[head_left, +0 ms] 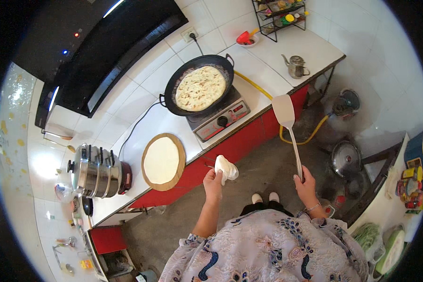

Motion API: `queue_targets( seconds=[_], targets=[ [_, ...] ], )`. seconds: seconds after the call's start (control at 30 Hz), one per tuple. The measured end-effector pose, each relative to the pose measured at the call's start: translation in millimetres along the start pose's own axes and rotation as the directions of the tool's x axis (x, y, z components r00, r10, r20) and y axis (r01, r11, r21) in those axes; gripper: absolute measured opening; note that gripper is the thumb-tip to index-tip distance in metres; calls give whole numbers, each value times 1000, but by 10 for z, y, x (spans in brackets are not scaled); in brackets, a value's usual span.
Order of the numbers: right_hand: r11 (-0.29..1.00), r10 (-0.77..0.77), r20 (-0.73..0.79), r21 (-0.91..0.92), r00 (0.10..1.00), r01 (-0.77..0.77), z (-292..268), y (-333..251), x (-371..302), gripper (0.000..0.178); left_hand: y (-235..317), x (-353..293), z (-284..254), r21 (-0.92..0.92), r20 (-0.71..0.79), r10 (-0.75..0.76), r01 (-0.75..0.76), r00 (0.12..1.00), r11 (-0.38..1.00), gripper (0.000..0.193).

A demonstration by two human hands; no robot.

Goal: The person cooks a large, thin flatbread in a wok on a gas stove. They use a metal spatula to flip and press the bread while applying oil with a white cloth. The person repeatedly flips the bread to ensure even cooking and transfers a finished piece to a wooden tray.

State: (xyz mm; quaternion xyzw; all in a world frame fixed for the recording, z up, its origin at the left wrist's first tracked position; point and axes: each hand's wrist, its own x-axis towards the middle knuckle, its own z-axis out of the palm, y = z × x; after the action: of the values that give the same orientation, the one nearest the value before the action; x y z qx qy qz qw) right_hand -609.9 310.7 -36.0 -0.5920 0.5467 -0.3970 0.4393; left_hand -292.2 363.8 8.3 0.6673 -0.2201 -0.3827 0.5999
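Note:
My left hand (213, 185) pinches a crumpled white cloth or tissue (226, 168) in front of the counter edge. In my right hand (306, 187) is a long-handled spatula (284, 112), its broad pale blade pointing up and away from me. A browned flatbread (200, 88) lies in a black two-handled wok (171, 104), which sits on a silver electric stove (217, 120). Left of the stove, a rolled-out round of raw dough (161, 160) rests on a round wooden board (181, 147) that overhangs the counter's front edge. Neither hand touches the wok or the board.
A stacked metal steamer (96, 171) stands on the counter (167, 126) at the left. Farther right are a small metal kettle (296, 67), a bowl (247, 41) with a red scoop, and a spice rack (282, 19). A yellow hose (310, 139) hangs down beside the red cabinets.

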Motion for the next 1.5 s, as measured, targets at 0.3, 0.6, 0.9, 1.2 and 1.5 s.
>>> queue_targets(
  seconds=[0.3, 0.6, 0.9, 1.2, 1.5],
  targets=[
    [999, 26, 229, 28, 973, -34, 236, -32, 132, 42, -30, -340, -313, 10, -178, 6, -4, 984, 1000, 15],
    [997, -31, 296, 76, 955, 9, 656, -421, 277, 39, 73, -181, -720, 170, -279, 115, -69, 953, 983, 21],
    [974, -136, 334, 215, 933, 65, 1261, -1287, 847, 40, 63, 63, -1406, -128, -347, 89, -141, 934, 982, 17],
    [946, -44, 482, 301, 875, -118, 1772, -1728, 1198, 23, -227, 116, -2033, -315, -442, 24, -180, 897, 932, 14],
    [873, 42, 575, 377, 817, -310, 2102, -2040, 1901, 12, -154, 133, -2137, -425, -519, 9, -267, 855, 865, 13]
  ],
)
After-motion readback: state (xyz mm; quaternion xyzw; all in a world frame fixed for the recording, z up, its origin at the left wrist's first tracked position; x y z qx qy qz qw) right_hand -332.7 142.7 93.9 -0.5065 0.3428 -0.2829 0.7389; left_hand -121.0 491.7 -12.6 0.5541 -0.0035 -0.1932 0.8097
